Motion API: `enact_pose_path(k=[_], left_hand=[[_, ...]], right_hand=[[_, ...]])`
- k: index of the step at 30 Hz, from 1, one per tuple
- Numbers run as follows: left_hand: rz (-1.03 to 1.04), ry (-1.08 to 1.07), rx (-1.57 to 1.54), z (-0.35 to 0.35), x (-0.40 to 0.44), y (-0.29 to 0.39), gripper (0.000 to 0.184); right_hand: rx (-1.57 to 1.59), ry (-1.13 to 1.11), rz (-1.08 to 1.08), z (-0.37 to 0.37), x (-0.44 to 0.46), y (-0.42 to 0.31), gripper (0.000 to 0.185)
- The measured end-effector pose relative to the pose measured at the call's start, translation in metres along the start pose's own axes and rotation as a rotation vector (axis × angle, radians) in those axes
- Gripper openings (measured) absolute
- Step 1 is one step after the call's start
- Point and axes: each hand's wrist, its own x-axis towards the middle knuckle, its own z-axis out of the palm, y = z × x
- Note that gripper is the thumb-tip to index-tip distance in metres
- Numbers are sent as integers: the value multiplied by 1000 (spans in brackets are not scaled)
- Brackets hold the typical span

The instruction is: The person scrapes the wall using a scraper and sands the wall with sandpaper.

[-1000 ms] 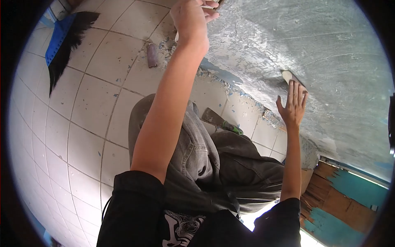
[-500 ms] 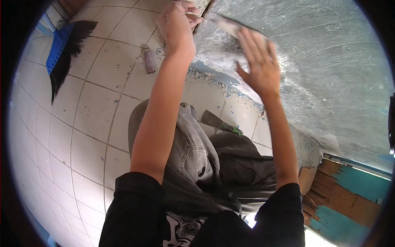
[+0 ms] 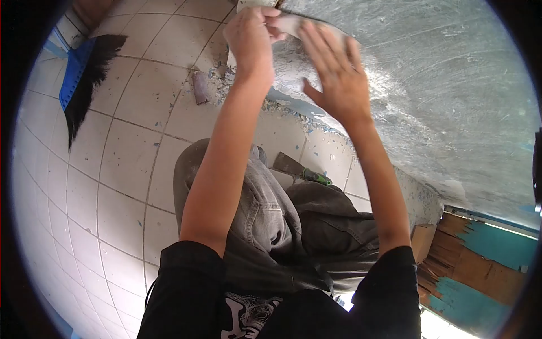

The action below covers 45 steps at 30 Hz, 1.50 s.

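Flattening a blurred pale strip [image 3: 289, 24], half hidden beneath the slightly parted fingers of the right hand [image 3: 341, 85], against a scratched grey wall [image 3: 451, 85], beside the bent fingers of the left hand [image 3: 250, 42], touching or gripping impossible to tell, above a chip-strewn tiled floor [image 3: 132, 158] and a scraper [image 3: 309, 173].

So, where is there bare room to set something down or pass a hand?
The tiled floor between the broom and the trousers has room, with only scattered flakes; a hand could likely pass over the wall right of the right hand. Crowded: the wall's foot, with paint chips, the scraper and a purplish cylinder nearby.
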Motion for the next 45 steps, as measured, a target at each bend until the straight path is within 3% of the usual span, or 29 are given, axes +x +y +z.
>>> enact_pose_path(k=[3,5,9,11,15,19,23,26,27,32,36,41,45], left_hand=[[23,70,-13,-11,10,1,9],[29,96,17,-11,8,6,9],[47,71,34,-11,11,1,11],[6,94,2,-13,17,-3,13],[-24,71,-41,-7,11,-5,14],[-42,18,-31,-2,7,-12,14],[-15,4,52,1,-5,-6,12],[-17,50,40,-5,3,-3,11],[14,61,52,-6,3,-3,10],[-2,49,48,-3,3,0,9],[-24,82,16,-7,10,-3,10],[-18,21,-8,-5,10,-5,12],[-18,47,21,-8,11,-9,13]], right_hand=[[124,122,-77,0,16,-10,80],[-77,151,-122,2,8,3,78],[-96,-83,123,0,-68,49,71],[-182,-54,179,19,-127,88,69],[-290,-143,135,22,-162,116,72],[-42,-183,126,2,-82,52,77],[156,49,-31,7,-11,2,79],[90,110,-75,12,-2,2,77],[-28,106,-114,10,-6,11,76],[-107,-51,81,8,-99,80,70],[-283,-80,33,24,-161,124,68],[-140,-242,33,10,-79,59,76],[-16,-11,-47,25,-7,-4,77]])
